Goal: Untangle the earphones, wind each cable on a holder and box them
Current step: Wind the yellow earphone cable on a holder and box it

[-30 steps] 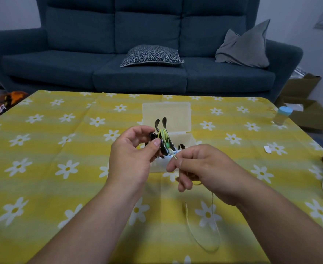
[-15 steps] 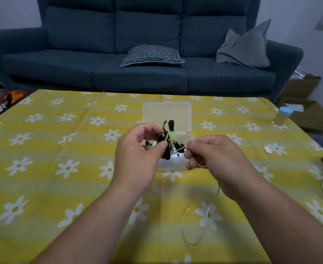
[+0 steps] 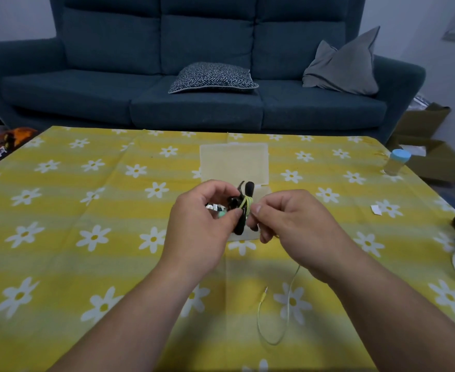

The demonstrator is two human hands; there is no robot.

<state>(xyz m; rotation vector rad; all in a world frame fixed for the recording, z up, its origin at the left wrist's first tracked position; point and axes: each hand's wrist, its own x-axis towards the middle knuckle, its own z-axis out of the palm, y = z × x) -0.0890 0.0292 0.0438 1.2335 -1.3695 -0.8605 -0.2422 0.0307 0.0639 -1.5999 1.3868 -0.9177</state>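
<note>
1. Right now you're mid-wind, i.e. step two: cable onto holder. Untangling looks done for this one, boxing not yet.
2. L hand (image 3: 207,218) grip: thumb & fingers clamped on the black holder (image 3: 239,228). It's held up off the bench (image 3: 86,210), just in front of the open box (image 3: 234,162).
3. R hand (image 3: 288,221) grip: thumb & forefinger pinched on the green cable (image 3: 246,204), right beside the holder at the wrap.
4. Holder's long axis is near upright in view, w/ the top leaning slightly right. Its forked top end points up & away toward the sofa (image 3: 194,108), and the bottom end points toward you.
5. The wraps sit round its waist, crosswise to that axis.
6. Loose end drops from under your R hand to the bench and loops near you. The plug (image 3: 264,292) lies on the cloth, tip pointing away from you, approx toward your hands.
7. Next move, my guess: carry the cable round the waist again w/ light tension and let slack feed through your R fingers. A fair length is left, so prob several more turns.
8. After that: tuck the plug end so it can't unwind, then put the holder into the box.
9. Small white & mint bits by your L fingers: can't tell what they are.
</note>
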